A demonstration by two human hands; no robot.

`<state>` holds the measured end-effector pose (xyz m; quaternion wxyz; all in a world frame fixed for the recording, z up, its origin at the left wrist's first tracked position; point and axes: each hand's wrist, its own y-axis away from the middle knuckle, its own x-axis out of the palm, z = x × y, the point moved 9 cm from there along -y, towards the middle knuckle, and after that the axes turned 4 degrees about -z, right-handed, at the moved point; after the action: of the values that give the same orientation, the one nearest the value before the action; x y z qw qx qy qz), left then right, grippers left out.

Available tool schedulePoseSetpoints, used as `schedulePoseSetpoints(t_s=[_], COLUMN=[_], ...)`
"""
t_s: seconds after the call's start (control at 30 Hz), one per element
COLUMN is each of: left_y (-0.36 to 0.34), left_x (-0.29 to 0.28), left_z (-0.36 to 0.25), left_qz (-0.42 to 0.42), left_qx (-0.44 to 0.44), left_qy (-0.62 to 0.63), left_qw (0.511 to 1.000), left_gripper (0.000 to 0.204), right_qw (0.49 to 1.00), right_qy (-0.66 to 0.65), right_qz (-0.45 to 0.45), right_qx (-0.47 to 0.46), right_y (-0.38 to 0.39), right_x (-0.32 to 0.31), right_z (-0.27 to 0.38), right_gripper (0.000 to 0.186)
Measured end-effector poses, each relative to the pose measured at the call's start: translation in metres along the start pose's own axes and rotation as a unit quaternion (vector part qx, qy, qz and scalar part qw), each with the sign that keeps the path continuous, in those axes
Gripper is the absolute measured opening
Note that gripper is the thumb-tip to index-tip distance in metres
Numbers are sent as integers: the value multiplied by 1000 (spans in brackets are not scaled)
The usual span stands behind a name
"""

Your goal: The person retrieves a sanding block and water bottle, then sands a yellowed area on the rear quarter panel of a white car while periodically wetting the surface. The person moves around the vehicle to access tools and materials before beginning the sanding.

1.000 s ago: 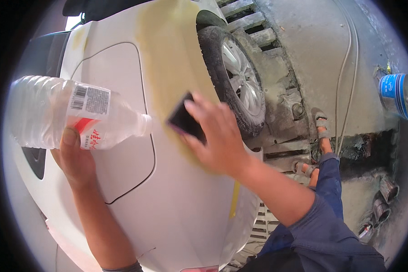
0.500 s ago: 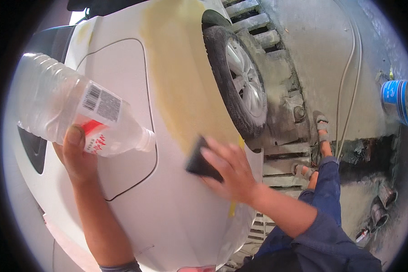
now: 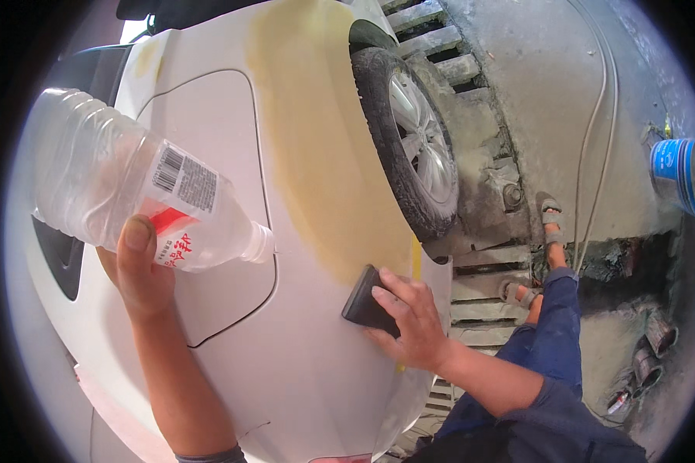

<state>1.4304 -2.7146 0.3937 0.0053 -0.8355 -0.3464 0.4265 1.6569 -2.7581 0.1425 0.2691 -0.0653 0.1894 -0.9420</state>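
Observation:
A clear plastic bottle (image 3: 100, 174) with a white and red label lies tilted in my left hand (image 3: 143, 266), its neck toward the right, held over the car's fuel flap (image 3: 201, 116). Fingers of my right hand (image 3: 413, 316) are closed round a black sanding block (image 3: 371, 301). The block rests on the white car's rear side panel (image 3: 309, 370), at the lower edge of a yellowish filler patch (image 3: 316, 154) that runs along the wheel arch. The block's underside is hidden.
A car wheel (image 3: 417, 147) stands right of the panel, beside slatted floor grating (image 3: 490, 285). Hoses (image 3: 602, 139) run along the concrete floor. A blue bucket (image 3: 676, 174) is at far right, and metal pipes (image 3: 649, 359) lie below it. Yellow tape (image 3: 416, 258) sticks near the arch.
My right hand has slid the sanding block right and slightly down over the panel. The bottle in my left hand has shifted a little to the right.

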Motion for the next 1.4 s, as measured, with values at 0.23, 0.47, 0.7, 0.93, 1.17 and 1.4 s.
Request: schedulePoseSetpoints(t_s=[0.23,0.47,0.7,0.93,1.17,1.4], left_y=[0,2,-2,-1,-3,-1], left_x=[2,-8,3,-10,-7,-12], left_z=[15,5,16,8,14,12], left_qz=[68,-17,64,-8,1,0], left_qx=[5,-5,24,5,20,12], left_qy=[51,27,81,29,12,11], left_qw=[996,999,994,1000,1000,1000], left_gripper=[66,78,64,84,85,85], right_qw=[998,999,998,999,996,997], right_qy=[55,6,62,4,63,24], right_qz=[-40,18,-23,5,-40,-45], right_qx=[-9,34,-14,38,53,49], right_y=[-129,-7,-118,-6,-90,-36], right_x=[17,-3,16,-4,7,3], right_z=[1,12,5,3,-23,-15], right_gripper=[79,83,82,82,69,70])
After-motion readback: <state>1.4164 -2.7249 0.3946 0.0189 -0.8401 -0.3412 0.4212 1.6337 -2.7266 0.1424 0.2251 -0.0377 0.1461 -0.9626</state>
